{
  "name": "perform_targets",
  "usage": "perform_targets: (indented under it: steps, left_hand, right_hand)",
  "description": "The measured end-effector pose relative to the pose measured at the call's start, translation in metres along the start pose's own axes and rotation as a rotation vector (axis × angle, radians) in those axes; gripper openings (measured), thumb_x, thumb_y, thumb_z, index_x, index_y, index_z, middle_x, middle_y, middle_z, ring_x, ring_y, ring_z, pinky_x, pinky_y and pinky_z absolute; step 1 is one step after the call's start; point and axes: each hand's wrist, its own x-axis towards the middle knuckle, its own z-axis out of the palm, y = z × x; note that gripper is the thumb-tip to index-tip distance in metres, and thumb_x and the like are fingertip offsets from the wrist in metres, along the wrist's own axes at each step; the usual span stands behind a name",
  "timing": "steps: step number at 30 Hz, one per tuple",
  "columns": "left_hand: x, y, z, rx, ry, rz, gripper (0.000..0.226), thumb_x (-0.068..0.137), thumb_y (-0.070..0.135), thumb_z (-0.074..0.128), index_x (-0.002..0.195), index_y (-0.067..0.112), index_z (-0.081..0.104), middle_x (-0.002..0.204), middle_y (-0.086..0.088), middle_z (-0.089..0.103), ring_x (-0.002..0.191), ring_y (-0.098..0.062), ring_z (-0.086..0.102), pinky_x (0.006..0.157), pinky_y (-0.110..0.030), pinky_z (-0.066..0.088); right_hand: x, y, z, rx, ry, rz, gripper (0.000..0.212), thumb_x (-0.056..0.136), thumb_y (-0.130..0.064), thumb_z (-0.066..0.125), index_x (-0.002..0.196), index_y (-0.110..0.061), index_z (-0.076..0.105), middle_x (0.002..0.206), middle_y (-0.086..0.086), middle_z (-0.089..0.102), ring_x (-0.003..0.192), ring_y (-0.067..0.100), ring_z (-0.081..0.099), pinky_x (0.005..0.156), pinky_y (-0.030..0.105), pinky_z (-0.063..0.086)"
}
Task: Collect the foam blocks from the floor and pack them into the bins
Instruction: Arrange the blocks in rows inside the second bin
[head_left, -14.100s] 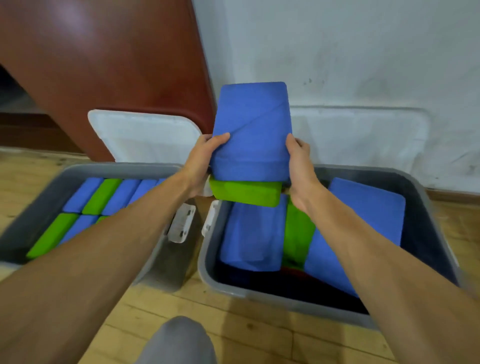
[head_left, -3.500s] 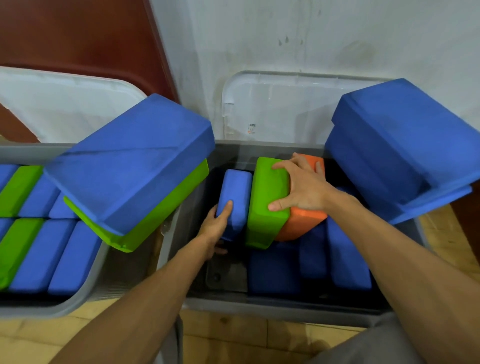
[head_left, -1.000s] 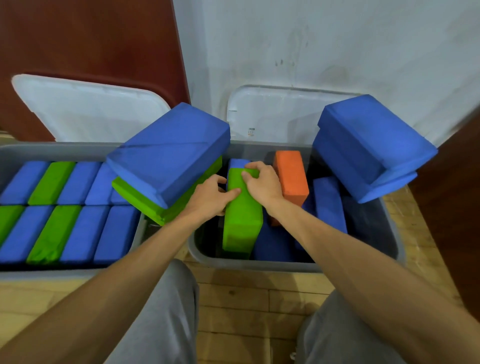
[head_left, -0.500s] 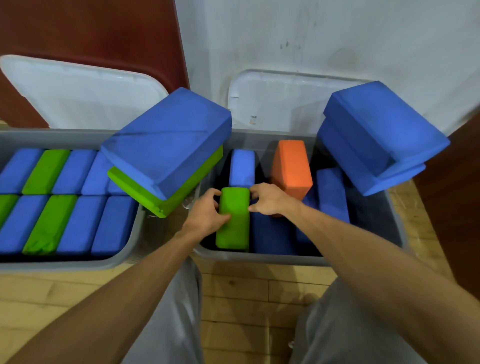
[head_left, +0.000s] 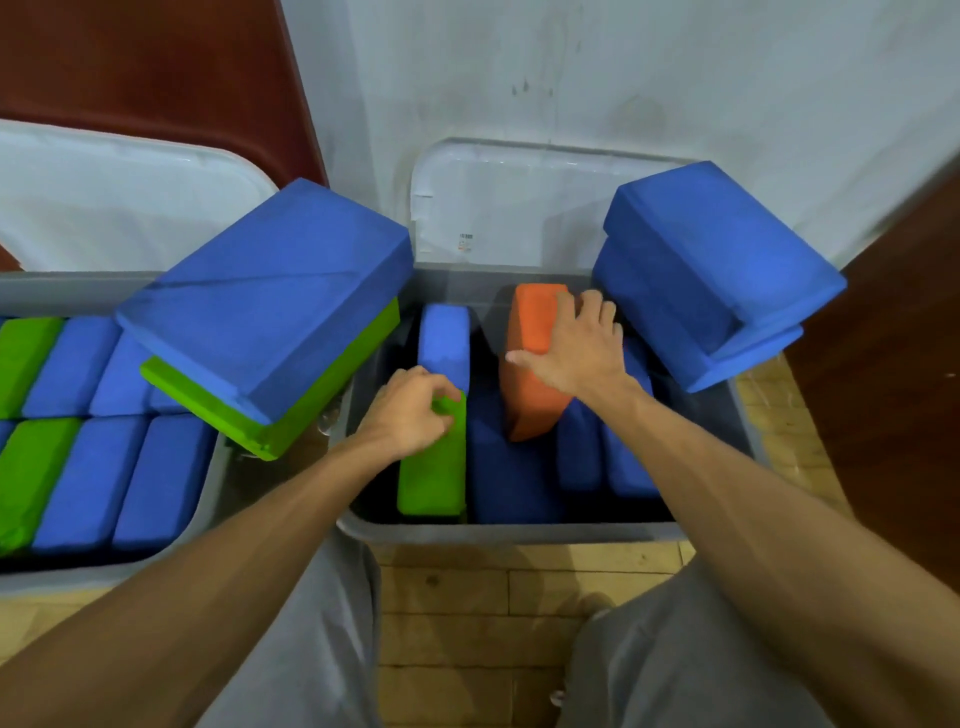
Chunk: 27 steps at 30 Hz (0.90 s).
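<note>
The left bin (head_left: 208, 499) is packed tight, its blue and green blocks standing on edge in rows, most likely because that fits the most in. The right bin (head_left: 519, 532) is only partly filled and is the one being worked on. A blue-over-green stack (head_left: 270, 312) bridges the two bins, and a blue stack (head_left: 717, 280) sits tilted on the right bin's far corner; both look parked within reach so the floor of the bin stays free for sorting. Inside, dark blue blocks (head_left: 514, 483) lie low, and one blue block (head_left: 444, 343) stands on edge at the back. The orange block (head_left: 532, 374) leans at a tilt, with the right hand (head_left: 576, 348) laid on it, fingers spread and nearly straight, apparently steadying it. The left hand (head_left: 410, 415) curls its fingers over the far end of the green block (head_left: 434, 467), seemingly seating it on edge against the left wall.
</note>
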Motion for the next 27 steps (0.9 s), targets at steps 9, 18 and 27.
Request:
perform_targets:
  steps: [9,18,27]
  left_hand:
    - [0.012,0.021,0.006,-0.262,0.026,-0.116,0.023,0.088,0.010,0.059,0.108,0.015,0.070,0.104,-0.001,0.070,0.091,-0.010,0.061,0.074,-0.009,0.035]
    - [0.029,0.080,0.004,-0.828,-0.117,-0.390,0.110,0.053,0.088,0.051,0.142,0.029,0.025,0.137,0.000,0.046,0.115,-0.026,0.056,0.085,-0.043,0.053]
    - [0.026,0.097,0.042,-0.182,-0.116,-0.260,0.122,0.063,0.050,0.081,0.151,0.020,0.001,0.147,-0.019,0.021,0.132,-0.040,0.037,0.108,-0.044,0.033]
  right_hand:
    - [0.001,0.018,0.001,0.337,-0.223,0.172,0.091,0.075,-0.055,0.069,0.139,-0.007,0.026,0.128,0.021,0.053,0.115,0.040,0.053,0.088,0.041,0.045]
    - [-0.030,0.030,-0.015,0.569,-0.340,-0.017,0.086,0.065,-0.045,0.085,0.134,-0.015,0.042,0.123,0.000,0.059,0.109,0.016,0.058,0.084,0.020,0.041]
    - [-0.063,0.099,0.009,0.028,-0.418,0.129,0.050,0.089,-0.039,0.062,0.123,-0.003,0.056,0.124,0.017,0.061,0.117,0.033,0.054,0.092,0.035,0.043]
